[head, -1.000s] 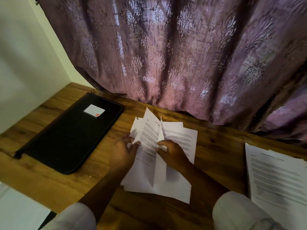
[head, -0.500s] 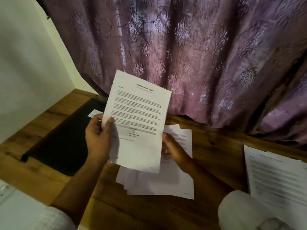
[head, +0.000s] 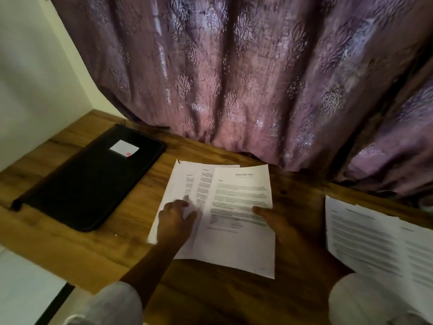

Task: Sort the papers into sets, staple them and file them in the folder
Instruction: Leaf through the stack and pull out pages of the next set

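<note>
Sheet (head: 239,221) back down atop fanned papers (head: 187,181)

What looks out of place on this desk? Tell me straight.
The middle papers are askew: several sheets lie fanned, their left edges stepped rather than squared. The right pile is likewise offset. No tear or spill shows; the black folder lies shut.

Your desk (head: 70,249): brown wood, visible grain, low sheen.
Your folder (head: 89,181): black, matt, cloth-like cover, with a small white paper label (head: 124,147).
Printed sheets (head: 234,231) in front of you: thin white paper, matt.
Second stack (head: 375,242) on your right: the same matt paper.
Curtain (head: 234,78): purple cloth, its raised damask pattern faintly shiny.
Your sleeves (head: 112,306): pale cloth.
</note>
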